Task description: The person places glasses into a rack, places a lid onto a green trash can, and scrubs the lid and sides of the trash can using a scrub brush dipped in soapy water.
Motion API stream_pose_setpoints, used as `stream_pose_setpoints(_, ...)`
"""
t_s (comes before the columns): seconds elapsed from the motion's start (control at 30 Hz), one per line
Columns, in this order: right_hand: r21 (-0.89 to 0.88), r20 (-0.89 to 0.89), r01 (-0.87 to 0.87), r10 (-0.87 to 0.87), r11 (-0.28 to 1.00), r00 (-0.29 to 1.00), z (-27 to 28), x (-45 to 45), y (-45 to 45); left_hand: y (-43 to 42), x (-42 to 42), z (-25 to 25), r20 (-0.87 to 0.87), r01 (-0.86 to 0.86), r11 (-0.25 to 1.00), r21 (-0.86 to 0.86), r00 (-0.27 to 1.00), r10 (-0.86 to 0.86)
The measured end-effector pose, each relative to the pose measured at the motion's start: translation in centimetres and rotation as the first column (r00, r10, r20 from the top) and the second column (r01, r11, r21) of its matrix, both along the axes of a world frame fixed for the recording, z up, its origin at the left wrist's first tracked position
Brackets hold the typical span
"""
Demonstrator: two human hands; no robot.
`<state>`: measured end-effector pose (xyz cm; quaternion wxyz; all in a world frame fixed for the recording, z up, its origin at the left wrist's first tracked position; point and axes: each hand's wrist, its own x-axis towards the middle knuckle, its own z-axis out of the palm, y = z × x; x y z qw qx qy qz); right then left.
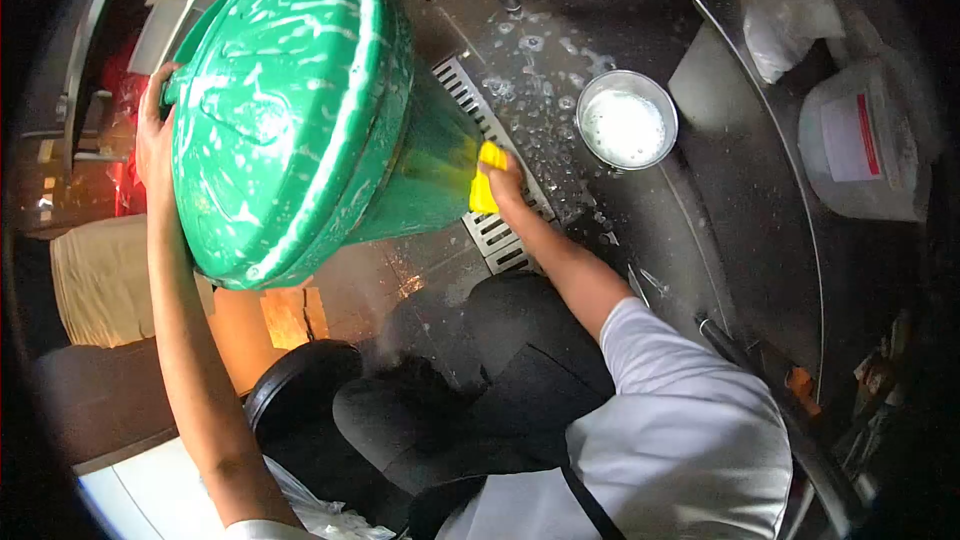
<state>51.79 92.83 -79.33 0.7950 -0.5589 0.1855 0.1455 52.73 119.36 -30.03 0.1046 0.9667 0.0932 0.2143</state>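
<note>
A large green lidded plastic bin point(270, 120) is tilted over, its domed lid streaked with white suds. Its narrower body points right, towards the floor drain. My left hand point(155, 135) grips the bin by the lid's left edge, near a handle; some of its fingers are hidden behind the plastic. A yellow sponge point(487, 180) is pressed to the lower side of the bin, with my right hand point(508, 180) closed around it. To the right of that hand stands a round metal bowl point(596, 97) of foamy water.
A slotted drain grate point(492, 236) runs across the dark floor, with suds splashed beside it. On the right are a clear plastic tub point(860, 185) and a plastic bag point(785, 20). Cardboard point(292, 318) and a tan stack point(105, 280) lie at the left.
</note>
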Motion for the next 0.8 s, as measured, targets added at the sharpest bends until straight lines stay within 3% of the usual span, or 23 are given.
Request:
stream_pose_setpoints(0.03,-0.117,-0.117,-0.046,0.032,0.992,0.993,0.9,0.1,-0.3,-0.3,0.1,0.3,0.012,0.022,0.999,0.044,1.0,-0.023)
stream_pose_setpoints(0.07,0.127,0.058,0.138,-0.146,0.982,0.988,2.1,0.3,0.8,-0.4,0.2,0.4,0.031,0.034,0.996,0.086,0.999,-0.037)
stream_pose_setpoints(0.1,0.162,0.174,0.082,-0.111,0.983,0.979,8.3,0.7,-0.6,0.1,0.1,0.0,0.036,0.04,0.991,0.124,0.998,-0.045)
stream_pose_setpoints(0.13,0.335,0.223,0.042,-0.123,0.941,0.967,15.1,0.6,-1.7,3.0,0.7,-0.3,0.045,0.06,0.996,0.067,0.997,-0.063)
stream_pose_setpoints(0.17,0.357,0.386,0.022,-0.17,0.934,0.907,20.4,0.2,-2.3,2.0,0.6,-0.5,0.028,0.021,0.999,0.036,0.999,-0.022)
stream_pose_setpoints(0.2,0.393,0.416,-0.003,-0.175,0.92,0.893,26.2,-0.5,-3.1,0.1,0.4,0.1,0.016,-0.026,1.0,0.007,1.0,0.026)
stream_pose_setpoints(0.23,0.402,0.438,0.077,-0.265,0.912,0.859,27.6,-0.5,-2.7,-0.8,0.2,0.3,0.011,-0.074,0.997,-0.02,0.997,0.074)
stream_pose_setpoints(0.3,0.417,0.404,0.04,-0.225,0.908,0.887,25.2,0.2,-2.9,-0.7,0.2,0.0,-0.007,-0.107,0.993,-0.042,0.994,0.107)
stream_pose_setpoints(0.37,0.126,0.446,0.21,-0.245,0.969,0.861,14.8,0.0,-0.3,-0.9,0.2,0.3,-0.015,-0.18,0.984,0.006,0.983,0.181)
stream_pose_setpoints(0.4,0.093,0.285,0.145,-0.166,0.985,0.944,6.5,-0.1,0.9,-1.9,0.2,0.6,-0.022,-0.231,0.971,0.063,0.972,0.232)
stream_pose_setpoints(0.43,-0.141,0.047,-0.077,0.085,0.987,0.995,0.2,0.1,0.4,-2.9,1.1,0.7,-0.02,-0.26,0.959,0.114,0.964,0.264)
stream_pose_setpoints(0.47,-0.313,0.048,-0.191,0.217,0.93,0.975,-2.5,-0.5,-0.5,-0.8,1.5,0.2,0.014,-0.156,0.971,0.183,0.988,0.156)
stream_pose_setpoints(0.5,-0.215,0.141,-0.129,0.161,0.968,0.977,-4.7,-0.3,0.0,-0.7,2.2,0.4,0.028,-0.159,0.97,0.182,0.987,0.157)
stream_pose_setpoints(0.57,-0.402,0.333,-0.036,0.183,0.915,0.925,-0.4,0.9,-2.1,-0.1,1.5,0.2,0.019,-0.204,0.96,0.19,0.979,0.204)
stream_pose_setpoints(0.6,-0.47,0.253,-0.062,0.202,0.88,0.946,5.1,1.0,-4.8,0.4,1.4,0.3,-0.038,-0.194,0.976,0.099,0.979,0.199)
stream_pose_setpoints(0.63,-0.536,0.183,-0.091,0.221,0.839,0.958,9.6,2.0,-8.3,0.6,1.3,0.1,-0.025,-0.187,0.971,0.152,0.981,0.193)
stream_pose_setpoints(0.7,-0.654,0.476,0.248,0.134,0.715,0.869,10.2,4.3,-14.0,0.3,1.3,-0.2,0.026,-0.178,0.952,0.247,0.984,0.178)
stream_pose_setpoints(0.73,-0.781,0.412,0.274,0.132,0.561,0.902,10.8,5.3,-17.0,-0.2,1.6,-0.1,-0.003,-0.216,0.943,0.252,0.975,0.224)
stream_pose_setpoints(0.77,-0.925,0.257,0.183,0.194,0.331,0.947,10.3,7.0,-19.7,-1.2,1.6,0.0,-0.006,-0.231,0.932,0.278,0.97,0.242)
stream_pose_setpoints(0.8,-0.967,0.144,0.083,0.247,0.241,0.958,9.8,8.0,-22.2,-2.5,1.6,0.0,-0.012,-0.242,0.922,0.303,0.966,0.258)
